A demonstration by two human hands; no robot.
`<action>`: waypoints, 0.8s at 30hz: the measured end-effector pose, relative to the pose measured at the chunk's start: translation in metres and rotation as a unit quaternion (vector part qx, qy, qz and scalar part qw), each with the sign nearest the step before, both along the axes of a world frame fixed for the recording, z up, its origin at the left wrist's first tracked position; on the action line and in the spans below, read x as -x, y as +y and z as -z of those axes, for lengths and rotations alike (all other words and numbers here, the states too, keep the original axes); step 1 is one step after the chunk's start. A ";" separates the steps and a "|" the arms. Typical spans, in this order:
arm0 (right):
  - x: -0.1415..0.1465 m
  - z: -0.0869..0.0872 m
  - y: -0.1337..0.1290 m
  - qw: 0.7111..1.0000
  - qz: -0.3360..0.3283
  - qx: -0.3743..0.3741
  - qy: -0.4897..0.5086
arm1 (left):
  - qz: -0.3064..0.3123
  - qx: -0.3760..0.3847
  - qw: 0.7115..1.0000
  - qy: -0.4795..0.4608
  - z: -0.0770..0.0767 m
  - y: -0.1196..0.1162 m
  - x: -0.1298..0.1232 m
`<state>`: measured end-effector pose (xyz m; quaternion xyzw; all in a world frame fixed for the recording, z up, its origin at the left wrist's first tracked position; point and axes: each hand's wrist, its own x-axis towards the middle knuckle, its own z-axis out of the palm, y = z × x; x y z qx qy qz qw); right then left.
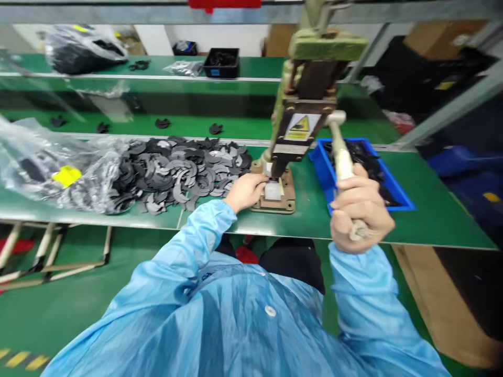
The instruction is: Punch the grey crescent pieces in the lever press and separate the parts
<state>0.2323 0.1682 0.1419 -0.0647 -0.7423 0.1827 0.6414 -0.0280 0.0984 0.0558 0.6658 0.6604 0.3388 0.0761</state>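
A green hand press [302,125] stands on the green bench, with a warning label on its dark ram. My right hand [359,212] is wrapped round the press's pale lever [340,149]. At the press base [288,191], my left hand [247,191] has its fingertips pressed together beside the tool under the ram; whatever they hold is too small to make out. A pale block [272,191] sits on the base, just right of those fingertips. To the left lies a large pile of dark curved pieces [188,170].
Right of the press, a blue bin [396,188] holds dark parts. A clear plastic bag [90,162] lies left of the pile. Single dark pieces [216,129] rest on the conveyor strip behind. A black tray [221,63] and a filled bag [80,50] sit on the rear shelf.
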 end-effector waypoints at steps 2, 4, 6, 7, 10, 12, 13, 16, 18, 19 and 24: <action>0.004 0.003 0.002 0.999 0.015 0.005 0.028 | -0.002 -0.031 1.000 0.004 -0.001 -0.017 -0.004; 0.007 0.004 0.005 0.999 0.026 0.019 0.042 | -0.011 -0.063 0.998 0.008 0.001 -0.045 -0.009; 0.008 0.005 0.006 0.998 0.034 0.028 0.049 | -0.031 -0.070 0.997 0.020 0.006 -0.080 -0.010; 0.008 0.006 0.007 0.998 0.035 0.027 0.051 | -0.048 -0.064 0.996 0.031 0.009 -0.100 -0.007; 0.008 0.010 0.009 0.998 0.026 0.014 0.049 | -0.147 -0.026 0.987 0.067 0.019 -0.153 0.021; 0.009 0.012 0.011 0.998 0.022 0.004 0.058 | -0.247 0.010 0.965 0.092 0.022 -0.179 0.051; 0.010 0.012 0.012 0.998 0.021 0.001 0.063 | -0.299 0.034 0.948 0.105 0.022 -0.188 0.067; 0.012 0.012 0.012 0.997 0.017 -0.001 0.074 | -0.422 0.111 0.889 0.140 0.016 -0.199 0.106; 0.012 0.011 0.011 0.997 0.012 0.000 0.075 | -0.455 0.151 0.864 0.152 0.011 -0.196 0.121; 0.012 0.010 0.010 0.997 0.011 0.001 0.073 | -0.461 0.166 0.858 0.154 0.009 -0.192 0.125; 0.009 0.010 0.009 0.998 0.016 0.012 0.053 | -0.457 0.199 0.855 0.142 0.005 -0.172 0.131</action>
